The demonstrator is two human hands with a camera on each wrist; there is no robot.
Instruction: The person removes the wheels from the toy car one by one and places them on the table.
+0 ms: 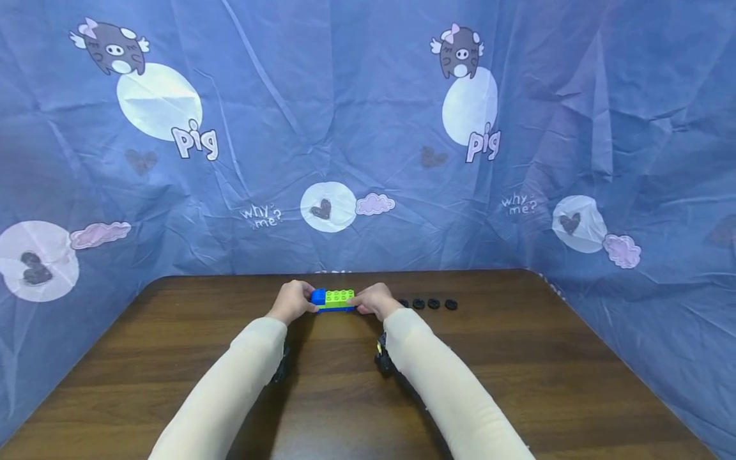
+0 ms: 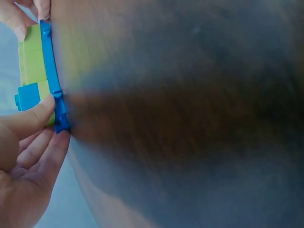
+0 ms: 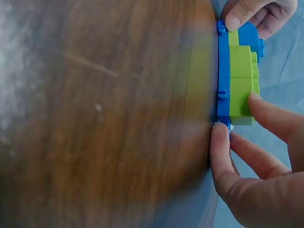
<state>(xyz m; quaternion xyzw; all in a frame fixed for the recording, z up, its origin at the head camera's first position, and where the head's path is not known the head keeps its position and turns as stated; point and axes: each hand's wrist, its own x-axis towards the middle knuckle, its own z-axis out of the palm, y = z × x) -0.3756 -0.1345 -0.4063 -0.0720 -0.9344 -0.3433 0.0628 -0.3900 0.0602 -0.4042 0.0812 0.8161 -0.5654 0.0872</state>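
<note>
A toy block vehicle (image 1: 339,296) with lime green studded blocks (image 3: 241,80) on a long blue base (image 2: 50,61) is between my hands at the far part of the table. One blue block (image 2: 29,96) sits at its left end, and small blue pegs stick out along the base's side. My left hand (image 1: 292,300) pinches that end, thumb on the side and fingers beneath the base. At the opposite end, my right hand (image 1: 375,300) grips the green blocks and the base's tip between thumb and fingers.
Several small black wheels (image 1: 434,303) lie in a row just right of my right hand, one partly hidden behind it. The brown wooden table (image 1: 333,396) ends close behind the toy, where a blue printed curtain (image 1: 368,243) hangs around it.
</note>
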